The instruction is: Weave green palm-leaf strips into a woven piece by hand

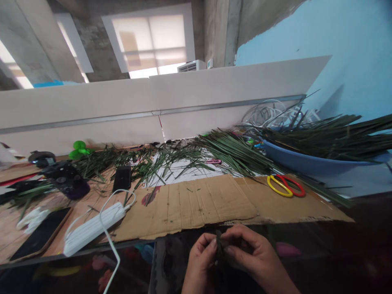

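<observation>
My left hand (pixel 200 259) and my right hand (pixel 257 255) are close together in front of the table edge, low in the view. Both have fingers pinched on a small dark green leaf piece (pixel 219 253), which looks folded or bunched. Its lower part is lost in the dark area beneath. Just beyond my hands lies a flat cardboard sheet (pixel 199 204) with a few leaf scraps on it. Scissors with a yellow and a red handle loop (pixel 287 194) rest on its right part.
A blue basin (pixel 300 157) heaped with long green leaves stands at right. Cut leaf strips (pixel 232 153) spread along the back. A white power strip (pixel 93 228), phone (pixel 43 232), black phone (pixel 121 178) and dark bottle (pixel 69 179) lie left. A white cable (pixel 114 251) hangs over the edge.
</observation>
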The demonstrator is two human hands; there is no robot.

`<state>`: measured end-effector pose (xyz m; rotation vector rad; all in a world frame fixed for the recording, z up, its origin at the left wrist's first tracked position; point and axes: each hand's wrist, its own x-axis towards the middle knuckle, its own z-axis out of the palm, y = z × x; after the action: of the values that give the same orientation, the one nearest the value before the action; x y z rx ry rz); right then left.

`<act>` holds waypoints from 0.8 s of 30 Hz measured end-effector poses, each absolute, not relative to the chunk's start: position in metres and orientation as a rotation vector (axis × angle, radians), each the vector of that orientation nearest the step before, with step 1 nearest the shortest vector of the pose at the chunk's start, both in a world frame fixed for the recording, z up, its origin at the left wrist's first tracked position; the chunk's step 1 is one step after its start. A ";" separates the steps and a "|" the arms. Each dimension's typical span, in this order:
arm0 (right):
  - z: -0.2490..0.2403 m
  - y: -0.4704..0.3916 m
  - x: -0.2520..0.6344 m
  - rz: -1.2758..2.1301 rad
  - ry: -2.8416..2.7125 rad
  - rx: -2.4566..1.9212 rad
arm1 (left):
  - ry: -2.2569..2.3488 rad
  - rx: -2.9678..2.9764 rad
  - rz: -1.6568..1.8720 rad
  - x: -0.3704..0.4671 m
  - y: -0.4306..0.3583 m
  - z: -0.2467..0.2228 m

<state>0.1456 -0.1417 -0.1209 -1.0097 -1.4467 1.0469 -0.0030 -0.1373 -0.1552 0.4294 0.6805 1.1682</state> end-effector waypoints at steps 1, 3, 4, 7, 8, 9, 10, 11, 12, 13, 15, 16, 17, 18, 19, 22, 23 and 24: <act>-0.120 -0.142 0.145 1.062 -1.431 -1.010 | 0.669 0.426 1.158 -0.003 -0.136 -0.156; -0.119 -0.142 0.145 1.070 -1.425 -1.000 | 0.658 0.426 1.142 -0.003 -0.134 -0.158; -0.118 -0.143 0.145 1.061 -1.433 -0.991 | 0.656 0.427 1.135 -0.003 -0.133 -0.159; -0.117 -0.143 0.147 1.021 -1.483 -0.974 | 0.647 0.424 1.123 -0.003 -0.131 -0.162; -0.117 -0.143 0.147 1.018 -1.502 -0.969 | 0.645 0.423 1.122 -0.003 -0.130 -0.163; -0.117 -0.143 0.148 1.018 -1.519 -0.962 | 0.644 0.423 1.121 -0.003 -0.130 -0.164; -0.117 -0.143 0.148 1.021 -1.533 -0.957 | 0.646 0.423 1.121 -0.003 -0.129 -0.164; -0.117 -0.143 0.148 1.022 -1.544 -0.954 | 0.648 0.424 1.120 -0.003 -0.129 -0.165; -0.117 -0.143 0.149 1.019 -1.551 -0.952 | 0.650 0.425 1.121 -0.002 -0.128 -0.165; -0.117 -0.143 0.149 1.014 -1.555 -0.955 | 0.652 0.425 1.122 -0.002 -0.127 -0.166; -0.115 -0.143 0.148 0.994 -1.567 -0.957 | 0.651 0.423 1.125 -0.001 -0.126 -0.167; -0.114 -0.144 0.148 0.979 -1.574 -0.954 | 0.650 0.421 1.128 -0.001 -0.125 -0.167; -0.113 -0.144 0.148 0.958 -1.583 -0.945 | 0.650 0.419 1.130 -0.001 -0.124 -0.167; -0.112 -0.144 0.147 0.939 -1.595 -0.936 | 0.651 0.418 1.131 0.000 -0.124 -0.168; -0.111 -0.145 0.147 0.920 -1.606 -0.927 | 0.651 0.418 1.131 0.000 -0.123 -0.168; -0.110 -0.145 0.147 0.892 -1.634 -0.925 | 0.653 0.425 1.127 -0.001 -0.123 -0.167; -0.110 -0.145 0.147 0.887 -1.634 -0.930 | 0.654 0.429 1.123 -0.001 -0.124 -0.166; -0.110 -0.144 0.147 0.883 -1.629 -0.937 | 0.655 0.433 1.120 -0.002 -0.124 -0.165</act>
<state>0.1468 -0.1443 -0.1098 -0.9375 -1.6292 0.8830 -0.0016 -0.1240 -0.1655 0.4330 0.6552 1.1196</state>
